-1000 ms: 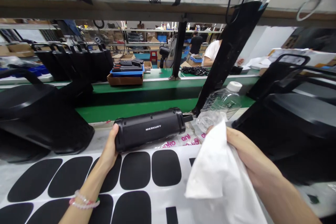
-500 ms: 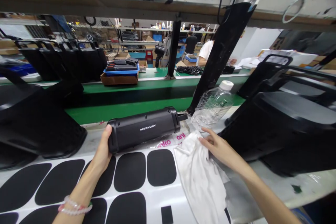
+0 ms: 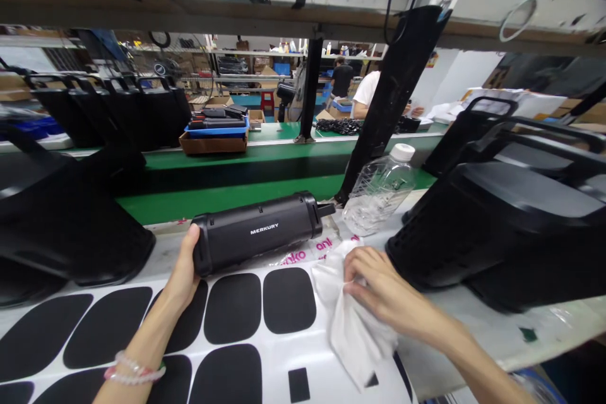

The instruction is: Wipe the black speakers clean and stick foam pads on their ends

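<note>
A long black speaker [image 3: 258,237] marked MERKURY lies on its side at the middle of the bench. My left hand [image 3: 184,268] grips its left end, thumb on top and the other fingers hidden behind it. My right hand [image 3: 376,284] pinches a white cloth [image 3: 357,338] to the right of the speaker; the cloth hangs in folds over the sheet's right part. Beneath lies a white sheet [image 3: 279,350] with rows of black rounded-square pieces. Clear plastic with pink print [image 3: 298,257] shows just under the speaker.
A clear plastic bottle [image 3: 379,192] with a white cap stands behind my right hand. Large black speaker housings [image 3: 511,233] crowd the right, others [image 3: 71,214] the left. Beyond runs a green conveyor [image 3: 227,186] with a box [image 3: 214,139]. A dark post [image 3: 398,88] slants up; a person in white sits behind it.
My right hand has closed on the white cloth and bunched it, lifting its lower edge off the sheet. My left hand and the speaker stay nearly in place.
</note>
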Tool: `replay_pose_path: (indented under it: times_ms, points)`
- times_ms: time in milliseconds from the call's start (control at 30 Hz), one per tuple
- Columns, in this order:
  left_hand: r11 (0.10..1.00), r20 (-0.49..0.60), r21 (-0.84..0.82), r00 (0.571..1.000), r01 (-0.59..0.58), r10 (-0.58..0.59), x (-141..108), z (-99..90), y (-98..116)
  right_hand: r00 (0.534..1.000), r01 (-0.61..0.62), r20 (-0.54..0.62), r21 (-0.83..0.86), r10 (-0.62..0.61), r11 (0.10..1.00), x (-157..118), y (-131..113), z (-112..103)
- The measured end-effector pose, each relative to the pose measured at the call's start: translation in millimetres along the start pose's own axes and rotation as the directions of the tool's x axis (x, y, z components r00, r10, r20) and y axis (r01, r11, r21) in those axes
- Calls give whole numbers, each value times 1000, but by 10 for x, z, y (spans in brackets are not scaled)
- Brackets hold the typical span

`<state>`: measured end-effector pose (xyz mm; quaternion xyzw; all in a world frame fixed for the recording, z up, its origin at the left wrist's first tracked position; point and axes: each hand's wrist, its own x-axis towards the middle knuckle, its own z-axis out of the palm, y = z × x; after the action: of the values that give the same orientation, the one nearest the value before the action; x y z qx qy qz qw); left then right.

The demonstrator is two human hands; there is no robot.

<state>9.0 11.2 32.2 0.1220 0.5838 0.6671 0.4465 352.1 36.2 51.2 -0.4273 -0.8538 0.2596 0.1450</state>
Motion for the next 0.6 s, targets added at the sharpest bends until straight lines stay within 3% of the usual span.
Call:
replay_pose_path:
  times_ms: [67, 100, 200, 267, 300, 467, 533, 600]
  points:
    - [1000, -7, -1, 1000, 5, -5, 8, 1, -1, 997, -71, 1, 297, 74, 952, 8, -22, -40]
    - [1000, -11, 0, 1000, 7, -7, 11, 5, 0, 990, -135, 28, 454, 137, 881, 8, -25, -42]
    - [1000, -17, 6, 1000, 14, -14, 1, 26, 9, 926, -327, 177, 817, 333, 476, -19, 7, 9]
    - [1000, -22, 9, 999, 25, -25, -18, 39, 20, 872, -407, 287, 876, 397, 261, -65, 48, 47]
    - [999, -22, 13, 999, 33, -32, -28, 44, 26, 855, -440, 328, 869, 402, 227, -94, 67, 51]
    - [998, -20, 25, 998, 57, -56, -37, 32, 43, 814, -543, 422, 797, 399, 265, -194, 40, -51]
    - [998, -32, 24, 998, 60, -59, -20, 20, 38, 833, -478, 345, 842, 432, 251, -174, -42, -104]
    - [997, -38, 35, 997, 72, -71, 0, 9, 30, 863, -365, 198, 880, 465, 303, -128, -153, -169]
